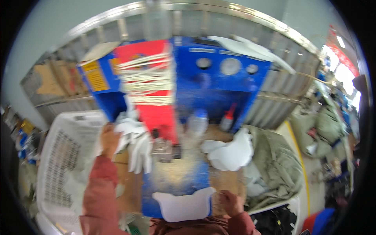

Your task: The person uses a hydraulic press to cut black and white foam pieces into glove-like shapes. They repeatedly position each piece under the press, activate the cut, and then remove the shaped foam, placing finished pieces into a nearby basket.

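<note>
My left hand (110, 138) reaches out at the left, beside the white gloves (140, 150) that hang over the bench's left part. It is blurred, and I cannot tell whether its fingers hold anything. Close to my body, my right hand (232, 202) is closed, with its fingers curled and nothing visible in them. Just left of it, a white curved sheet piece (184, 205) with a scooped upper edge lies at the front of the blue work surface (201, 174). More white shaped pieces (231, 152) lie together on the right of the bench.
A blue machine housing (223, 84) with round gauges stands behind; a red board (154, 117) wrapped in pale cord leans there. A clear bottle (197, 123) and a red-tipped bottle (227, 119) stand below. A white basket (58, 156) is left, green-grey cloth (276, 168) right.
</note>
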Available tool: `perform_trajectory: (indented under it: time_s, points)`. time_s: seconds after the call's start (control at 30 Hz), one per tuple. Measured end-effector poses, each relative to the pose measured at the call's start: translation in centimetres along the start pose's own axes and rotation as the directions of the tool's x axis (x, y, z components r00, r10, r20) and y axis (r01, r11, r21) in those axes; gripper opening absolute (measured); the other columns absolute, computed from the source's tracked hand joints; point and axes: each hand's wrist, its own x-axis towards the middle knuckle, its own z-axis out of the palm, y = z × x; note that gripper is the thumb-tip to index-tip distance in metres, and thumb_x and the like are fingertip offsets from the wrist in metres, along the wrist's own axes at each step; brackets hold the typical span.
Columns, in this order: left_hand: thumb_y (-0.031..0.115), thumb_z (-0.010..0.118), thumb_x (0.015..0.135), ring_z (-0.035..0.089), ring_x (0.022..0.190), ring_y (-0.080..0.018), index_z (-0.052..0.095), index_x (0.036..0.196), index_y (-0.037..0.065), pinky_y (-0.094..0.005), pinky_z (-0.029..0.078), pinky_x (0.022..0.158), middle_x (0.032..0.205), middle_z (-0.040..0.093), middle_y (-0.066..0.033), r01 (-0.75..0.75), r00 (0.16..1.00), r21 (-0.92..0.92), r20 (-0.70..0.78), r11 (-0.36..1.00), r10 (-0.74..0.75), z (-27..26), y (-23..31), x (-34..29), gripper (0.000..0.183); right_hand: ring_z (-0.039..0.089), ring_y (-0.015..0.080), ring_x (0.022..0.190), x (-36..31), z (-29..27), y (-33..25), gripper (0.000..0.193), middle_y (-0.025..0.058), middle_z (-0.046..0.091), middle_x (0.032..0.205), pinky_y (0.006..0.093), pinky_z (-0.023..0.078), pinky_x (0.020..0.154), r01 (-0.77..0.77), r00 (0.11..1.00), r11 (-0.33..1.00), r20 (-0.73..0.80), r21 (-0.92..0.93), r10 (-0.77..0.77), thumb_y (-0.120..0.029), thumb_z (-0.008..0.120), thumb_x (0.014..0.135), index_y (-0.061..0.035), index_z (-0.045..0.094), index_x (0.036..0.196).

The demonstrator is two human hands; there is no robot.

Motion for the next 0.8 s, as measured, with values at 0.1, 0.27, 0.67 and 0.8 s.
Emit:
perform_trajectory:
  time_s: [0.1,0.27,0.67,0.8]
  points:
    - [0.026,0.080,0.083,0.055,0.131,-0.0353,0.065,0.127,-0.001,-0.0462,0.044,0.112,0.138,0.062,-0.0188,0.025,0.999,-0.030,-0.028,0.999,-0.025,1.4,0.0,0.8,0.054,0.076,0.0314,0.075,0.0,-0.4,-0.8,0.025,0.0171,0.075,0.085,0.0394,0.059,0.069,0.107,0.989,0.983,-0.117,0.149,-0.090,-0.023,0.073,0.094,-0.0089,0.076,0.114]
    - [0.013,0.080,0.081,0.063,0.113,-0.0388,0.066,0.119,0.002,-0.0491,0.050,0.098,0.120,0.069,-0.0172,-0.149,0.965,-0.117,-0.234,0.982,0.118,1.2,1.8,0.8,0.042,0.075,0.0294,0.074,0.6,-0.2,-0.6,0.024,0.0177,0.075,0.086,0.0381,0.060,0.069,0.150,0.983,0.984,-0.119,0.092,-0.139,-0.022,0.073,0.095,-0.0072,0.075,0.114]
    - [0.002,0.072,0.083,0.069,0.105,-0.0337,0.065,0.101,0.007,-0.0481,0.056,0.097,0.114,0.071,-0.0123,-0.652,0.758,-0.312,-0.251,0.691,0.602,-18.0,11.3,-16.3,0.020,0.059,0.0442,0.125,1.8,-4.2,-14.3,0.051,0.0205,0.064,0.132,0.0513,0.050,0.105,0.703,0.711,0.707,0.043,-0.073,-0.702,-0.014,0.085,0.079,-0.0025,0.068,0.126]
    - [0.007,0.069,0.086,0.069,0.113,-0.0290,0.066,0.099,0.008,-0.0472,0.053,0.105,0.119,0.071,-0.0101,-0.640,0.737,-0.472,-0.153,0.606,0.658,-18.6,15.3,-24.0,0.013,0.061,0.0439,0.121,-0.2,-0.4,-16.6,0.062,0.0233,0.063,0.132,0.0496,0.051,0.101,0.734,0.595,0.652,0.283,0.192,-0.753,-0.024,0.084,0.084,-0.0002,0.060,0.136]
